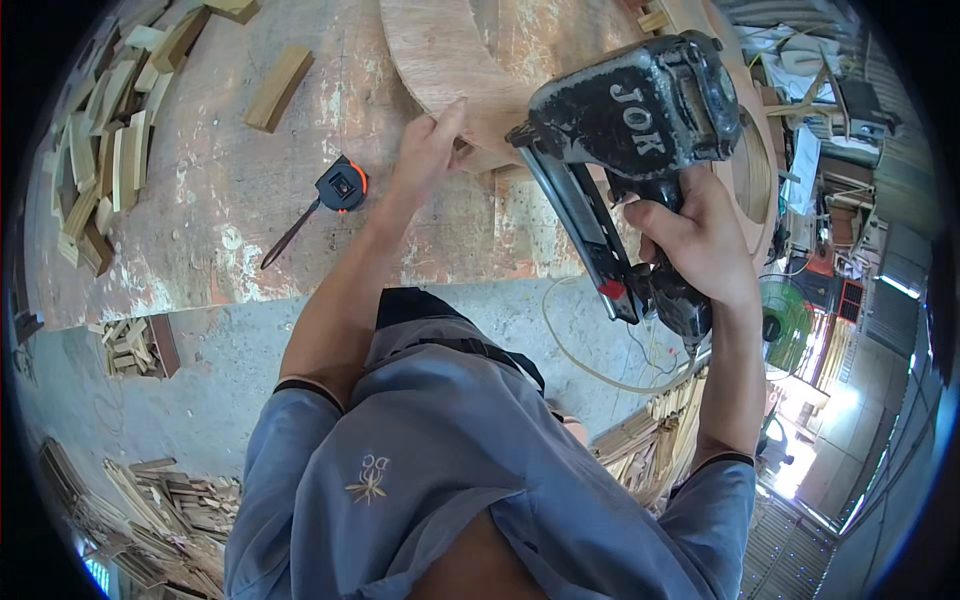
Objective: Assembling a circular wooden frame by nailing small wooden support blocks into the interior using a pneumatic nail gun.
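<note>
The right hand (700, 240) is wrapped tightly around the handle of a black pneumatic nail gun (630, 130), whose nose points down at the edge of a curved plywood piece (440, 60) lying on the worn workbench (200, 200). The left hand (428, 148) presses on that plywood just beside the gun's nose, fingers laid flat, gripping nothing. Left of the plywood, a black and orange tape measure (340, 187) rests on the bench, and farther left lies a heap of small wood blocks (105, 150).
</note>
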`<state>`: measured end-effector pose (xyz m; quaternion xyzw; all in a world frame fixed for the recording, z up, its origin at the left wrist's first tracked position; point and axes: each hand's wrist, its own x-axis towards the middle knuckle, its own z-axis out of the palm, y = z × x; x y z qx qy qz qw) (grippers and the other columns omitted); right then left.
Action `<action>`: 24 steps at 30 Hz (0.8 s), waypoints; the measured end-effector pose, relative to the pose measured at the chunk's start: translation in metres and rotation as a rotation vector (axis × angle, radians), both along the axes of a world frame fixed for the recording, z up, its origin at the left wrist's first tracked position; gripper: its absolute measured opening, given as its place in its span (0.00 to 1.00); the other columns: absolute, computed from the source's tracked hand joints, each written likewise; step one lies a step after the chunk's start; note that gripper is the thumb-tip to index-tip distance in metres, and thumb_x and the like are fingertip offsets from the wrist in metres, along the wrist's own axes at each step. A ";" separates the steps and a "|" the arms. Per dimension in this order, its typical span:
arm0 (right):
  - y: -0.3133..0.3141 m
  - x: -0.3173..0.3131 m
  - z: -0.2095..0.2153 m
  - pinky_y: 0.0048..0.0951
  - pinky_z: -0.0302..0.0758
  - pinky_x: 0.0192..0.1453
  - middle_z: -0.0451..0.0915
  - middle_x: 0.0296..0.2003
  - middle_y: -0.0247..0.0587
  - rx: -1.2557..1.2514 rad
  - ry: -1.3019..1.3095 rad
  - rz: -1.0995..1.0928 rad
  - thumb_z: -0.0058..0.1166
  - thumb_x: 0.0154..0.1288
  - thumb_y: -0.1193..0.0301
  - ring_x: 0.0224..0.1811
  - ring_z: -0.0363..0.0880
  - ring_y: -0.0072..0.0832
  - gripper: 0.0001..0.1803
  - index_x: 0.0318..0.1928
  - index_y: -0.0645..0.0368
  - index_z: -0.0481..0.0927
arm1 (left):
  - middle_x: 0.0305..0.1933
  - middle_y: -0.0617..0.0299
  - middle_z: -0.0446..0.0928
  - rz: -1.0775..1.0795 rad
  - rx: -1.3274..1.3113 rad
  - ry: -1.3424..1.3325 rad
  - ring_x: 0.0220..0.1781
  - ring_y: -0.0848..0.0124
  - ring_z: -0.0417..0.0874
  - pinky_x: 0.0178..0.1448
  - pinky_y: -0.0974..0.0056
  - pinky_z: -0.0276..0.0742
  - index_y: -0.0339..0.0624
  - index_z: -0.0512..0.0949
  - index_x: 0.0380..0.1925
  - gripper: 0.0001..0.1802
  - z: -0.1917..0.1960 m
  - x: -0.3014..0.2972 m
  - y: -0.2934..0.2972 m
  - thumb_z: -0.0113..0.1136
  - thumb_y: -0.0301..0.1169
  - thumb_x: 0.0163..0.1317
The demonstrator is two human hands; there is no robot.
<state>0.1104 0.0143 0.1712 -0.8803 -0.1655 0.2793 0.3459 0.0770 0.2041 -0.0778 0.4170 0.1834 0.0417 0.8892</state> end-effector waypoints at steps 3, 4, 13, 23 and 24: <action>0.002 0.001 -0.004 0.21 0.70 0.20 0.76 0.22 0.36 -0.058 -0.005 0.028 0.57 0.55 0.77 0.17 0.74 0.18 0.13 0.39 0.72 0.71 | 0.28 0.68 0.77 0.004 0.139 -0.005 0.23 0.83 0.69 0.28 0.74 0.63 0.41 0.79 0.34 0.17 0.000 0.003 -0.002 0.51 0.43 0.68; 0.003 0.003 -0.005 0.21 0.70 0.20 0.76 0.22 0.36 -0.059 -0.005 0.034 0.57 0.55 0.77 0.17 0.74 0.18 0.13 0.39 0.72 0.71 | 0.28 0.68 0.77 0.010 0.138 -0.003 0.23 0.83 0.69 0.28 0.74 0.63 0.41 0.79 0.34 0.17 -0.002 0.004 -0.005 0.51 0.43 0.68; 0.005 0.006 -0.010 0.23 0.71 0.20 0.76 0.19 0.38 -0.065 -0.026 0.050 0.57 0.54 0.75 0.17 0.75 0.20 0.12 0.36 0.72 0.73 | 0.30 0.71 0.78 0.082 -0.020 -0.100 0.26 0.84 0.69 0.29 0.74 0.62 0.42 0.80 0.35 0.14 0.000 0.004 -0.013 0.51 0.41 0.69; 0.002 0.008 -0.008 0.27 0.69 0.21 0.75 0.16 0.38 -0.159 -0.080 0.050 0.57 0.54 0.72 0.17 0.75 0.23 0.11 0.30 0.71 0.74 | 0.39 0.62 0.80 0.070 -0.004 -0.136 0.38 0.75 0.79 0.43 0.68 0.75 0.33 0.79 0.42 0.16 -0.015 0.012 -0.008 0.53 0.37 0.67; 0.000 0.010 -0.011 0.27 0.68 0.21 0.74 0.16 0.37 -0.242 -0.130 0.097 0.57 0.54 0.72 0.17 0.75 0.24 0.11 0.29 0.70 0.74 | 0.37 0.63 0.80 0.065 0.040 -0.095 0.37 0.76 0.79 0.41 0.69 0.75 0.34 0.79 0.41 0.15 -0.012 0.008 -0.005 0.53 0.37 0.67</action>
